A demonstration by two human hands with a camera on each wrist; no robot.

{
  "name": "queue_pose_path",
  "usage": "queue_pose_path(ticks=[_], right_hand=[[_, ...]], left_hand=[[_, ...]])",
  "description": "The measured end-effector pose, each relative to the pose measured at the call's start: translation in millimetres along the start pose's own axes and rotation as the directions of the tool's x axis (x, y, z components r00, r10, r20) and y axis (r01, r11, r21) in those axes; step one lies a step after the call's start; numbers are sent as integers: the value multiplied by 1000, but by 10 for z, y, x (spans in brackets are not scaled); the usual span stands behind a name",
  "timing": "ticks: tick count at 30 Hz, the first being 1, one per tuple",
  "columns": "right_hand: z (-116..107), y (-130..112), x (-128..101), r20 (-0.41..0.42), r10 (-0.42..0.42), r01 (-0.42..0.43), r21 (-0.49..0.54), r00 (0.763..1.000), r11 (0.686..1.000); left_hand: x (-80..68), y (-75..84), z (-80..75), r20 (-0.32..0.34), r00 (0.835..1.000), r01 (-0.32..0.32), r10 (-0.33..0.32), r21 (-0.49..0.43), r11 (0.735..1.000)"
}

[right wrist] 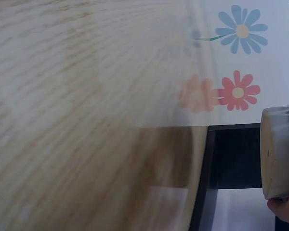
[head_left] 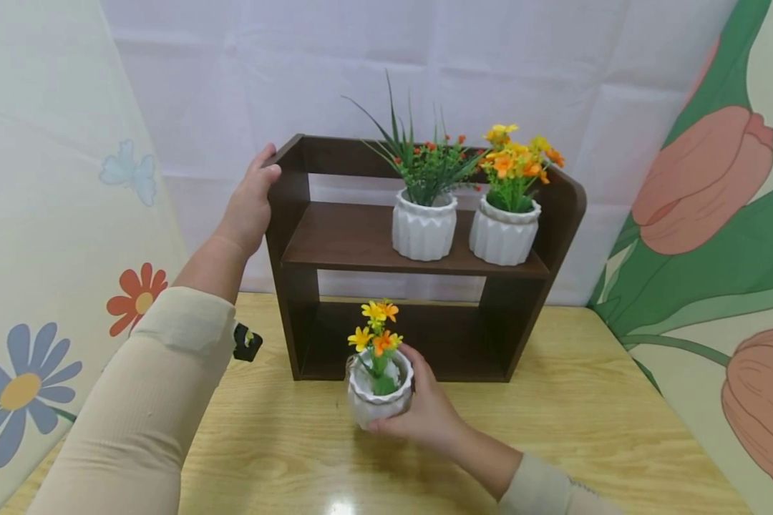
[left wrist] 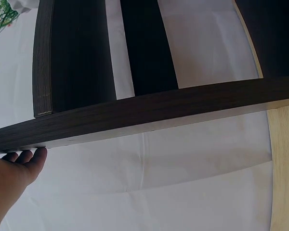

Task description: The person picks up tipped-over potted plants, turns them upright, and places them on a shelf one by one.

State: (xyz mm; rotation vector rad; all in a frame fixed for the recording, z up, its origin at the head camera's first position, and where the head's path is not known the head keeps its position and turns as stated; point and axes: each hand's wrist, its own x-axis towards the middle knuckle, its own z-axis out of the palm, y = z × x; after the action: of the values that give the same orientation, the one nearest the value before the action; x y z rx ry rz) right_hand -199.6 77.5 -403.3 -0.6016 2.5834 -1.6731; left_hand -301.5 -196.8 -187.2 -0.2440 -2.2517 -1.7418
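Note:
My right hand [head_left: 425, 411] grips a small white fluted pot [head_left: 378, 408] with yellow and orange artificial flowers [head_left: 378, 329], fingers on its right side and thumb at the front. The right wrist view shows this pot [right wrist: 280, 154] from the side with its base exposed, held above the table. My left hand [head_left: 248, 204] is at the upper left side of a dark brown two-tier shelf [head_left: 354, 239]. In the left wrist view, the left fingers [left wrist: 37, 161] rest against the outer face of the side panel [left wrist: 149, 113].
On the upper tier stand a white pot [head_left: 424, 229] of grass and red blossoms and another pot [head_left: 504, 232] of orange-yellow flowers, both toward the right. Beneath the shelf is a wood-grain table [head_left: 283, 443]. A white cloth [head_left: 489, 64] hangs behind, with floral panels at both sides.

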Motion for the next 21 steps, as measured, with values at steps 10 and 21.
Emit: queue_pose_path(ticks=[10,21], right_hand=[[-68,-265,96,-52,-16,14,-33,999,999],[-117,-539,177,-76,-20,15,-69,997,998]], left_hand=[[4,5,2,-2,1000,0,0,3,1000],[3,1,1,0,1000,-5,5,-14,1000]])
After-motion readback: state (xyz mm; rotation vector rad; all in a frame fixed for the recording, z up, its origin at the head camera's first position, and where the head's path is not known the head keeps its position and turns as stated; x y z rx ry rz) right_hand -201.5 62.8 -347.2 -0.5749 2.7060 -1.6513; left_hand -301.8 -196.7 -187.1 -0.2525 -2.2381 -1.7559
